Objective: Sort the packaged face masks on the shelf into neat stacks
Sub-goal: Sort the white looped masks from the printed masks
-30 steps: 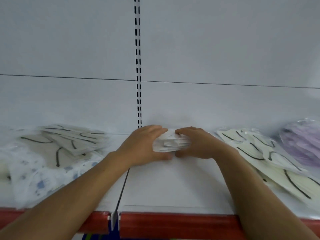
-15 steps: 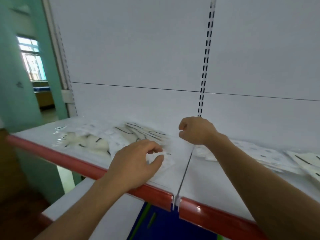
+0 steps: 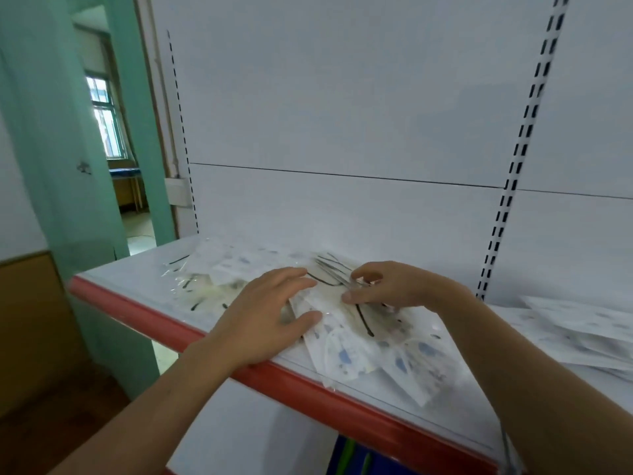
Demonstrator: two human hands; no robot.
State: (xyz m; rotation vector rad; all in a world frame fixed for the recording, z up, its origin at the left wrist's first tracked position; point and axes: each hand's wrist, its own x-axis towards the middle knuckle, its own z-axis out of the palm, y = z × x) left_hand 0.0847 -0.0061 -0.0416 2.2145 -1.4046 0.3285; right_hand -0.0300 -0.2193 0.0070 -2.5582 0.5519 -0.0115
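A loose heap of clear-wrapped face masks with black ear loops and blue-printed ones sprawls across the white shelf with its red front lip. The left hand lies flat on it, fingers spread; the right hand pinches 1 packet edge with thumb and forefinger. Best to pin the heap, then draw out matching packets (the wrap looks slippery) and square their edges.

Glossy clear-plastic mask packets on smooth shelf.
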